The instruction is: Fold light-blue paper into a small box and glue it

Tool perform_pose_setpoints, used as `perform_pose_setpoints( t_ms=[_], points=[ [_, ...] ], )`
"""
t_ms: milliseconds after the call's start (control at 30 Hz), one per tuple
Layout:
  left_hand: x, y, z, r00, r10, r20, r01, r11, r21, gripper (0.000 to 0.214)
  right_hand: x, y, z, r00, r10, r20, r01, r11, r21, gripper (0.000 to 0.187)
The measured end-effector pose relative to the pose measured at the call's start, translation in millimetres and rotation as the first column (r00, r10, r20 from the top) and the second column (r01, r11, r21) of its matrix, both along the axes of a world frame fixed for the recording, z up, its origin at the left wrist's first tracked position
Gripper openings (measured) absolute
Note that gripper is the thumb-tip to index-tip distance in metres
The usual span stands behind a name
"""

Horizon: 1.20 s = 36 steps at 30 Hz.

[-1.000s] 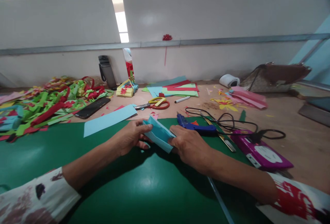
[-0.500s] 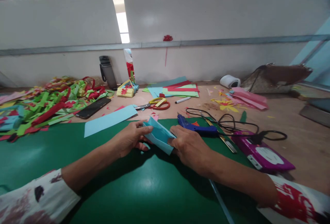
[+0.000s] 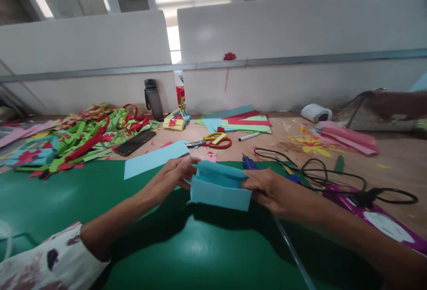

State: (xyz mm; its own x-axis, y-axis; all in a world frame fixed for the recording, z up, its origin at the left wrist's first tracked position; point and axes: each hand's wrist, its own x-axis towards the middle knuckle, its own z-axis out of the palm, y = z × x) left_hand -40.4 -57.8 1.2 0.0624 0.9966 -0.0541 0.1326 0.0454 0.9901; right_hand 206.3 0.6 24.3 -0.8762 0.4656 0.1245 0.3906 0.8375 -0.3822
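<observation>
A light-blue folded paper box [image 3: 220, 193], its top side gaping, is held between both hands above the green mat [image 3: 200, 254]. My left hand [image 3: 175, 173] grips its left end, with the fingertips partly behind the paper. At the other end, my right hand [image 3: 271, 190] pinches the right side, some fingers inside the opening. Behind my right hand lies a blue glue gun [image 3: 248, 163], mostly covered by the hand. A clear glue stick [image 3: 293, 252] rests on the mat below my right wrist. Beyond my left hand is a flat light-blue paper strip [image 3: 155, 159].
Scissors [image 3: 213, 140], a marker [image 3: 249, 136] and coloured paper sheets [image 3: 240, 118] lie behind the box. A phone [image 3: 135, 142], a bottle [image 3: 154, 98] and a heap of paper strips [image 3: 86, 132] are at left. A black cable [image 3: 320, 172] runs to a purple power strip [image 3: 383, 221] at right.
The paper box has turned so its long side faces me, and its opening shows wider. My right hand has moved right with its end. The whole view has shifted slightly.
</observation>
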Motion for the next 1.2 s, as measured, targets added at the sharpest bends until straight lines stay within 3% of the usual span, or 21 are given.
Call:
perform_pose_setpoints(
  t_ms=[100,300,467,667,900,1200],
  points=[
    [-9.4,-7.1,9.0,0.993,-0.067,-0.102,0.087,0.974,0.209,0.018,3.0,8.4,0.7,0.998,0.047,-0.033,-0.050,0.996,-0.075,0.024],
    [-21.4,-22.0,20.7,0.962,-0.225,-0.154,0.265,0.903,0.337,0.011,0.2,15.9,-6.0,0.998,0.015,-0.059,-0.019,0.996,-0.082,0.027],
    [-22.0,-27.5,22.8,0.866,-0.341,-0.366,0.440,0.868,0.232,0.037,-1.7,18.4,-10.6,0.996,0.054,-0.067,-0.057,0.997,-0.047,0.025],
    [-16.7,-29.2,23.6,0.704,-0.412,-0.579,0.598,0.784,0.169,0.041,-3.7,17.5,-14.5,0.990,0.114,-0.079,-0.112,0.993,0.036,0.023],
    [-11.9,-31.2,24.3,0.628,-0.340,-0.700,0.601,0.784,0.159,0.026,-8.1,15.7,-15.9,0.986,0.141,-0.093,-0.140,0.990,0.023,0.025],
    [-11.4,-30.1,21.9,0.599,-0.300,-0.742,0.600,0.782,0.168,0.029,-8.0,13.3,-16.8,0.985,0.142,-0.100,-0.137,0.989,0.058,0.025]
  ],
)
